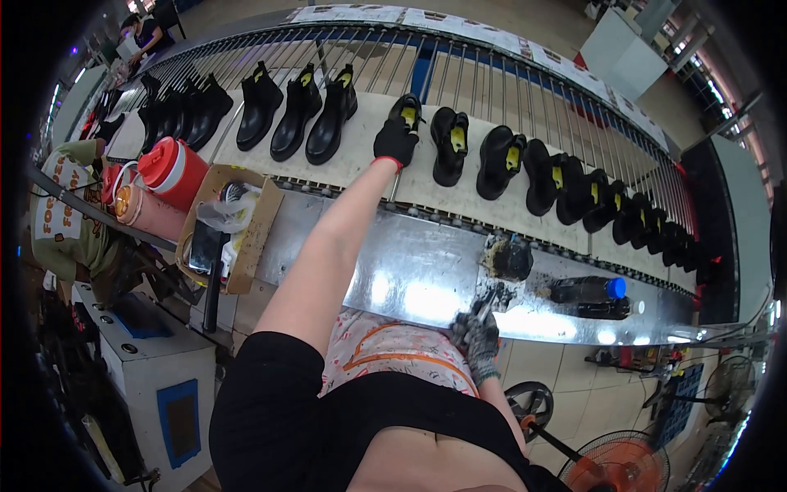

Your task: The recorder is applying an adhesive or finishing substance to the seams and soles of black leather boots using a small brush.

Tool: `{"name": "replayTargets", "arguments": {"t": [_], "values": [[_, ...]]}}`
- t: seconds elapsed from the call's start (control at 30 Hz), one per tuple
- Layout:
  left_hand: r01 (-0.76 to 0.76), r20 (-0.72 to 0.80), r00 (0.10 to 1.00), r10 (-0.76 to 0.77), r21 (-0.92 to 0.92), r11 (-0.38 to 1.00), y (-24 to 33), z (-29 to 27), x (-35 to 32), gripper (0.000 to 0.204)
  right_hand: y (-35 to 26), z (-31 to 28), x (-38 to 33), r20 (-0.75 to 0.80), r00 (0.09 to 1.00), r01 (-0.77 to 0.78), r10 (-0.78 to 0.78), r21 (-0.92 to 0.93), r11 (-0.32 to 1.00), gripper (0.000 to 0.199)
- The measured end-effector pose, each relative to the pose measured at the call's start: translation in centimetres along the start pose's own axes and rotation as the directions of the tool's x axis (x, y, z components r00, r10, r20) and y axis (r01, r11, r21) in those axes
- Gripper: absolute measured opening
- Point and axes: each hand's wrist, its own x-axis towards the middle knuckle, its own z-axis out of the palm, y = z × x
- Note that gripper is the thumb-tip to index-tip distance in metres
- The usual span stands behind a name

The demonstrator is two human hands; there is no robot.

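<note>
My left hand (396,143), in a black glove with a red cuff, reaches across to the conveyor and is closed on a black shoe (407,107) with a yellow-green insole. Near the front edge of the metal ledge, my right hand (477,334) wears a grey knit glove stained black. Its fingers are curled, and a thin tool seems to stick out of them; its kind is too unclear to tell. Just beyond lies a dark, smeared block or pot (508,259). To the right of the held shoe stands another black shoe (449,146), followed by several more in a row.
Black ankle boots (330,119) stand left on the conveyor (426,176). A cardboard box (254,238) of supplies and a red jug (174,172) sit at the left. Dark bottles (584,289) lie on the metal ledge (402,266). An orange fan (619,467) is lower right; a person (147,37) works far left.
</note>
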Motion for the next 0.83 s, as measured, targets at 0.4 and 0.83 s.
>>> {"name": "replayTargets", "arguments": {"t": [0.4, 0.83], "values": [[-0.230, 0.139, 0.968, 0.208, 0.163, 0.959, -5.3, 0.6, -22.7, 0.070, -1.9, 7.4, 5.3, 0.102, 0.988, 0.154, -0.118, -0.764, 0.627, 0.015], [-0.280, 0.276, 0.932, 0.234, 0.142, 0.949, -0.6, -0.5, -25.2, 0.067, -5.2, 7.0, 7.5, 0.176, 0.951, 0.224, -0.253, -0.958, 0.177, 0.027]]}}
